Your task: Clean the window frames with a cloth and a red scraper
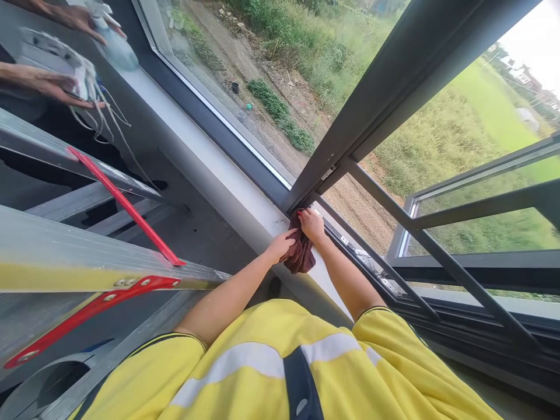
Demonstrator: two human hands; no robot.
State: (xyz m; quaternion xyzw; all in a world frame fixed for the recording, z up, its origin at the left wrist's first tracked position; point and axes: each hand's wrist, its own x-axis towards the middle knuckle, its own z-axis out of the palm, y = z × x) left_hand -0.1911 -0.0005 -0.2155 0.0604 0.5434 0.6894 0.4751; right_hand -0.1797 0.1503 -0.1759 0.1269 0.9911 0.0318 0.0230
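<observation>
My left hand and my right hand both grip a dark maroon cloth. They press it against the foot of the dark window mullion, where it meets the white sill. The cloth hangs down a little below my hands. My arms reach out from yellow sleeves with a pale stripe.
An aluminium stepladder with red braces stands close on my left. At top left another person's hands hold a white rag and a spray bottle. An open casement swings outward on the right, with grass and dirt far below.
</observation>
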